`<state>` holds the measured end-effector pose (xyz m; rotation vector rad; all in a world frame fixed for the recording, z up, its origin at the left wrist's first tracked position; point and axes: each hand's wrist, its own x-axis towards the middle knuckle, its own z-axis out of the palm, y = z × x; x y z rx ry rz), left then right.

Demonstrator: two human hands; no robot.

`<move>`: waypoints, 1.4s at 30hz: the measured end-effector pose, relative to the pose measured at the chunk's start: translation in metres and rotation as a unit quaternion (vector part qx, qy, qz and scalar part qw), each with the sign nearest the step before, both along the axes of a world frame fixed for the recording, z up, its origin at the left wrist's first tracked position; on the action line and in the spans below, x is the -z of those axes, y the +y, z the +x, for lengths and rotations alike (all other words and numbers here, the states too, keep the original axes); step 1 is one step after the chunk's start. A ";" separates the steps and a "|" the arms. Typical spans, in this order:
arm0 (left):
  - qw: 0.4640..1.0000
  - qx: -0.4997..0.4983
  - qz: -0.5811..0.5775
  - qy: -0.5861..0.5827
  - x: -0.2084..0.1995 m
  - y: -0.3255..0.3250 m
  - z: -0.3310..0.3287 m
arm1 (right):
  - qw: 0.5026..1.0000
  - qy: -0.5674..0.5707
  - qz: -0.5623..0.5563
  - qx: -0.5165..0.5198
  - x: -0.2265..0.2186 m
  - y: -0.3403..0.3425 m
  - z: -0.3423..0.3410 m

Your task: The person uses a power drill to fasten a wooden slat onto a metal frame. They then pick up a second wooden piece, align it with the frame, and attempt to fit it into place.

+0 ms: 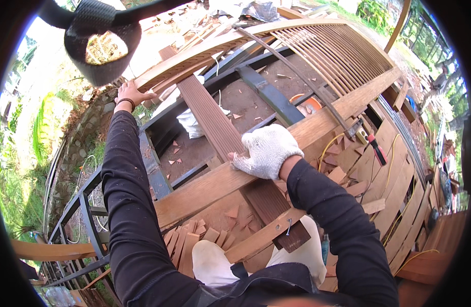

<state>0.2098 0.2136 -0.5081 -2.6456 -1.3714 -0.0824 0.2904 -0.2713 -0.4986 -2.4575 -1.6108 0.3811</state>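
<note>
My bare left hand [132, 95], with a bracelet at the wrist, grips the left end of the far wooden rail [166, 66], thumb stretched along it. In a white knitted glove, my right hand [268, 150] is closed over the near wooden rail [194, 202]; its far-side fingers are partly hidden. Beside that thumb a grooved brown board [207, 115] crosses beneath both rails, and its near end sticks out by my knees. A short wooden strip [263, 236] with a bolt through it lies across that end. Thin slats [338, 53] join the rails at the right.
Under the rails stands a dark metal frame [268, 94]. A long bar [297, 71] lies across the rails. A red-and-black handled tool [377, 149] and a yellow cord [391, 158] are at the right. Wood offcuts [187, 243] lie by my knees, and an orange bucket [308, 104] stands below.
</note>
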 end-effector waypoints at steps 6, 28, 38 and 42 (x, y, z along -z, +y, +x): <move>0.999 -0.027 0.001 -0.029 -0.011 -0.034 0.005 | 1.000 -0.011 0.002 -0.002 0.000 -0.004 0.001; 0.641 -0.103 -0.451 -0.612 0.028 -0.352 -0.287 | 0.998 -0.037 0.057 -0.011 0.000 -0.012 -0.015; 0.619 -0.063 -0.462 -0.632 0.053 -0.345 -0.266 | 0.992 -0.078 0.086 -0.039 0.009 -0.007 -0.005; 0.620 -0.055 -0.446 -0.644 0.053 -0.366 -0.268 | 0.994 -0.067 0.084 -0.033 -0.001 -0.024 -0.014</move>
